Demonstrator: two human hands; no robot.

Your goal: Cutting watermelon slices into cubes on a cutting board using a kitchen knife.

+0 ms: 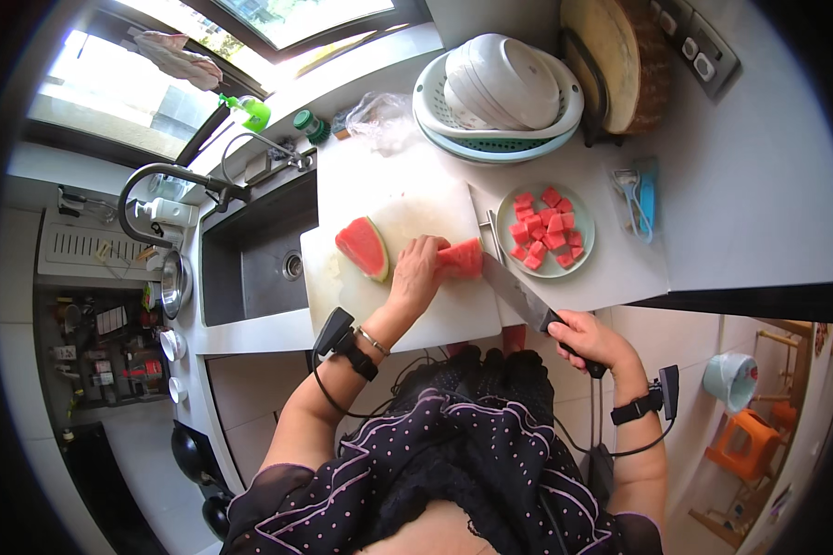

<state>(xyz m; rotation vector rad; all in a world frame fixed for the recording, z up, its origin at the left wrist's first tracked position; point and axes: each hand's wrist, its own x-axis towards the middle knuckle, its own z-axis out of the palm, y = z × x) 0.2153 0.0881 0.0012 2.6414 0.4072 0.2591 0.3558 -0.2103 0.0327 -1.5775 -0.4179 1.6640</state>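
Observation:
My left hand (418, 268) grips a piece of watermelon flesh (461, 259) on the white cutting board (451, 319). In my right hand (586, 340) is the black handle of a broad kitchen knife (520, 295). Its blade slants up and left, with the tip end beside the right side of that piece; whether it touches the flesh I cannot tell. A watermelon wedge with rind (362, 248) lies on the board, left of my left hand. Right of the board, a pale green plate (587, 232) holds several red watermelon cubes (545, 229).
A dark sink (250, 277) with a curved faucet (142, 173) lies left of the board. Behind are a colander (430, 114) of white bowls (507, 83) and a crumpled plastic bag (385, 121). A peeler (628, 184) lies right of the plate. The counter's front edge runs before me.

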